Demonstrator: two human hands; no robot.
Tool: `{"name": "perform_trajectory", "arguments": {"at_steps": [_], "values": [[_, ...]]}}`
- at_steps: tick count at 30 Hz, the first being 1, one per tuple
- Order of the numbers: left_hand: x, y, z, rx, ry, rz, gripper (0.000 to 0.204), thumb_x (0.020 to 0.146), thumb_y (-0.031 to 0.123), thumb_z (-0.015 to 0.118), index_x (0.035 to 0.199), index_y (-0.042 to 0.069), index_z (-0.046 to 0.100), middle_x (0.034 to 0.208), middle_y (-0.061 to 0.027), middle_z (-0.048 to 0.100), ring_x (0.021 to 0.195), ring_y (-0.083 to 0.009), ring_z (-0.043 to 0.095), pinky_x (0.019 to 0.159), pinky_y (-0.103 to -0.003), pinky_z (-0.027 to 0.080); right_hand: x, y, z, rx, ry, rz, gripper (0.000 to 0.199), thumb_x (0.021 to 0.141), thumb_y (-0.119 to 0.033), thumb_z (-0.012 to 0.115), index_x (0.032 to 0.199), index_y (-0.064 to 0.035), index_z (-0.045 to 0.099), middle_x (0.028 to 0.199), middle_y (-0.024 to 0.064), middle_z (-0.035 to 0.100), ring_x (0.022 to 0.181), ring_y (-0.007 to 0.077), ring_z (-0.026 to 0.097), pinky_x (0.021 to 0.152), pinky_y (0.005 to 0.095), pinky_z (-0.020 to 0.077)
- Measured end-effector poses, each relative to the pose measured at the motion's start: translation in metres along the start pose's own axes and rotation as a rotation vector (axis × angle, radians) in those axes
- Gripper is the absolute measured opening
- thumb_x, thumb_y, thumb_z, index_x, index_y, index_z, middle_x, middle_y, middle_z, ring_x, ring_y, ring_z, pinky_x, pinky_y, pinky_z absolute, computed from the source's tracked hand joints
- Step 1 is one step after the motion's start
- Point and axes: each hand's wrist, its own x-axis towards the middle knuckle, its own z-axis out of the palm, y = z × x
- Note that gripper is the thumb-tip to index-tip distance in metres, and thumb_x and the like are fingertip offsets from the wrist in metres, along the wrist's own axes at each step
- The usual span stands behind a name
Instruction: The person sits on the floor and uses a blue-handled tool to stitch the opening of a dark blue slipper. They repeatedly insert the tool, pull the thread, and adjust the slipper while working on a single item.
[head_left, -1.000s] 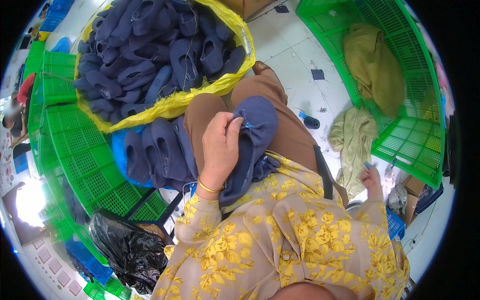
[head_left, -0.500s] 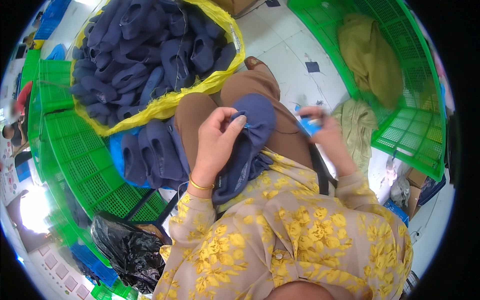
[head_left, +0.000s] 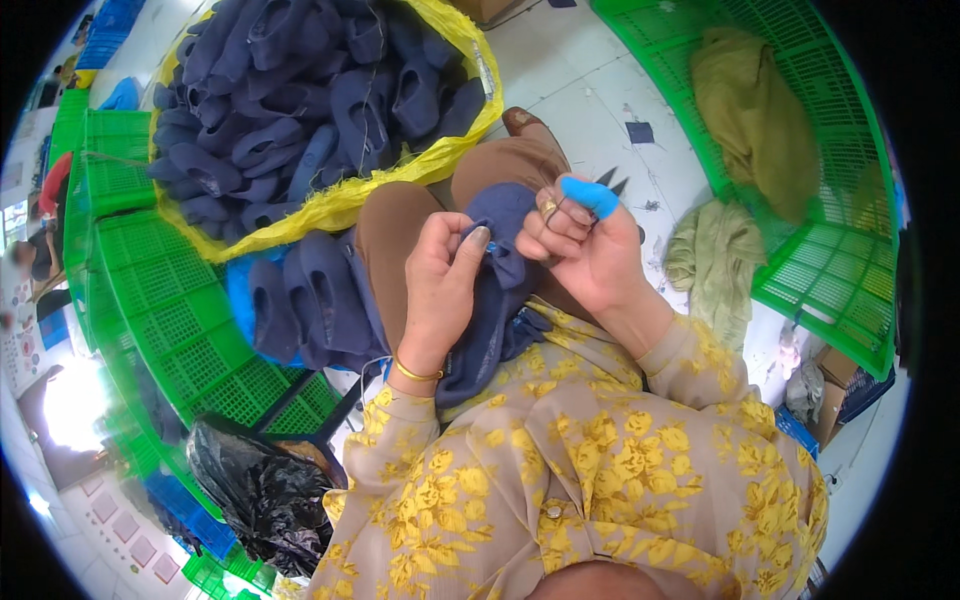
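Observation:
My left hand (head_left: 440,285) is closed in a pinch on a navy knitted shoe (head_left: 500,265) that lies across my lap. A bit of light blue shows at the pinched spot, under the thumb. My right hand (head_left: 590,245) is curled close to the shoe's right side, with a ring on one finger and a blue wrap on one digit. Two dark pointed blades of small scissors (head_left: 617,182) stick out beyond the blue wrap; their handles are hidden in the hand. Whether the right fingertips also pinch a needle or thread cannot be made out.
A yellow-rimmed sack (head_left: 330,205) full of navy shoes stands ahead on the left. Several more shoes (head_left: 325,290) lie by my left knee. Green crates (head_left: 175,310) line the left; another green crate (head_left: 830,270) with olive cloth (head_left: 755,120) is at right. A black bag (head_left: 255,490) sits lower left.
My right hand has come in from the right, up to the shoe, and its scissor blades now show. The left hand keeps its pinch. The view has shifted slightly.

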Motion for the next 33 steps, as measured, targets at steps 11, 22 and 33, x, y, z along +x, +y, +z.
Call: {"name": "perform_trajectory", "arguments": {"at_steps": [11, 22, 33], "values": [[-0.003, -0.002, 0.004, 0.003, 0.061, -0.029, 0.008, 0.097, 0.011, 0.06, 0.097, 0.004, 0.057, 0.08, 0.0078, 0.051, 0.069, 0.0007, 0.041, 0.06, -0.015, 0.033, -0.036, -0.008, 0.003, -0.067, 0.167, 0.124, 0.021, 0.09, -0.013, 0.054, 0.071, -0.0099, 0.046, 0.053, -0.0056, 0.026, 0.044, 0.0071, 0.024, 0.051, 0.0277, 0.0283], [-0.006, 0.004, -0.006, 0.392, 0.093, 0.346, 0.021, 0.085, 0.007, 0.071, 0.102, 0.002, 0.061, 0.084, -0.0012, 0.054, 0.072, -0.0078, 0.051, 0.064, -0.021, 0.043, -0.041, -0.052, -0.064, -1.574, 0.483, -0.241, 0.01, 0.093, -0.011, 0.057, 0.098, -0.003, 0.056, 0.074, 0.014, 0.058, 0.061, 0.0225, 0.056, 0.059, 0.0354, 0.0462], [-0.005, 0.011, 0.001, 0.445, 0.06, 0.258, 0.014, 0.086, 0.01, 0.067, 0.092, -0.002, 0.063, 0.078, -0.0109, 0.058, 0.067, -0.0208, 0.057, 0.064, -0.029, 0.045, -0.039, -0.026, 0.011, -1.465, 0.04, 0.003, 0.014, 0.09, -0.007, 0.057, 0.102, -0.0023, 0.063, 0.088, 0.0155, 0.067, 0.072, 0.0256, 0.065, 0.068, 0.0338, 0.0498]]}}
